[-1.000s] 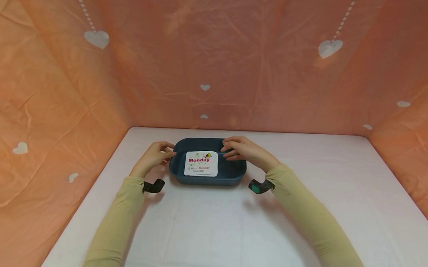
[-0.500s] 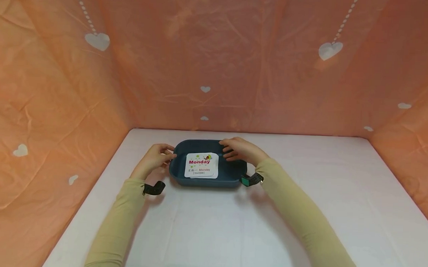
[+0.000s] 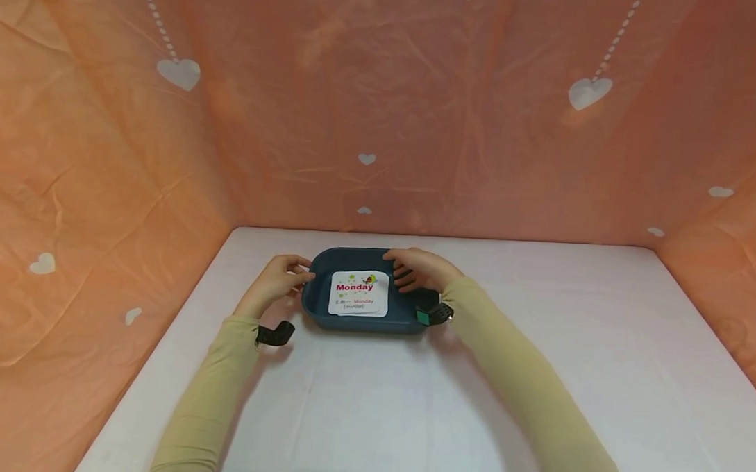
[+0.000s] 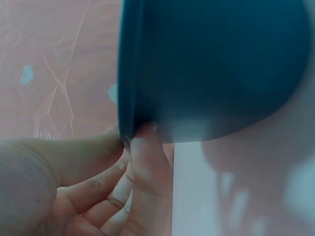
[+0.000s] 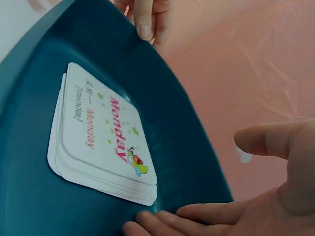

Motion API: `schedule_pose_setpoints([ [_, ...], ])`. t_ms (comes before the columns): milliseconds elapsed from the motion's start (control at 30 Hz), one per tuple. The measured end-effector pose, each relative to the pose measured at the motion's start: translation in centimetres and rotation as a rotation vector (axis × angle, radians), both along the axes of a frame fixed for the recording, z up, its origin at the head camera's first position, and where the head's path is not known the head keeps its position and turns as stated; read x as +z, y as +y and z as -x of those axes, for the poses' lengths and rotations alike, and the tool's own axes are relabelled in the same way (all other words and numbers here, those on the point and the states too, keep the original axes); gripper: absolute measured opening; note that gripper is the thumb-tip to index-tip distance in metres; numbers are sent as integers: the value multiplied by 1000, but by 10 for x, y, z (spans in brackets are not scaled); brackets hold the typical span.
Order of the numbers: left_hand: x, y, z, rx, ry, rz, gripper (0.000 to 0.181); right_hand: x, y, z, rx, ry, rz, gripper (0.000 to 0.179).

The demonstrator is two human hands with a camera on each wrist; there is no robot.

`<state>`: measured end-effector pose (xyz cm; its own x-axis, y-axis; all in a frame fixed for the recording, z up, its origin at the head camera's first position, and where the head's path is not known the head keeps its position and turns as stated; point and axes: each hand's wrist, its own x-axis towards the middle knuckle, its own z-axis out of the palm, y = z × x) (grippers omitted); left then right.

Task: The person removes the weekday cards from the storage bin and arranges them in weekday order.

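Note:
A dark blue-green tray (image 3: 368,326) with rounded corners stands toward the back of the table. Inside it lies a stack of white cards (image 5: 106,142), slightly fanned, the top one printed "Monday" with a small colourful picture. My left hand (image 3: 273,282) pinches the tray's rim at its left end, thumb and index finger on either side of the wall in the left wrist view. Over the tray's right part is my right hand (image 3: 423,267), holding nothing. Its fingers (image 5: 211,214) reach past the rim close to the stack, and the thumb (image 5: 263,139) stands apart.
Beneath the tray is a white-covered table (image 3: 366,402). Orange sheeting (image 3: 419,126) with white hearts rises behind it and on both sides. A black strap-mounted device sits on the left wrist (image 3: 276,334) and another on the right wrist (image 3: 434,314).
My right hand has shifted left and farther over the tray, its wrist device now overlapping the tray's right end. The left hand keeps its hold on the rim; the cards lie as before.

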<state>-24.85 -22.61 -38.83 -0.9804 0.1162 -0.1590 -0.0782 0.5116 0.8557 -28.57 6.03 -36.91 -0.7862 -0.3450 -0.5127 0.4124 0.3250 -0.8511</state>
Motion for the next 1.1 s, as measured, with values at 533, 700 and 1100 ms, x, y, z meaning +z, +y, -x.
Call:
schedule_pose_setpoints([
  [533, 1, 1, -2, -4, 16, 17, 37, -11, -24, -3, -28, -160, 149, 67],
  [700, 1, 2, -3, 0, 11, 19, 37, -14, -29, -1, -27, -182, 173, 64],
  [1100, 2, 2, -4, 2, 6, 23, 38, -22, -28, 8, -5, -182, 168, 47],
])
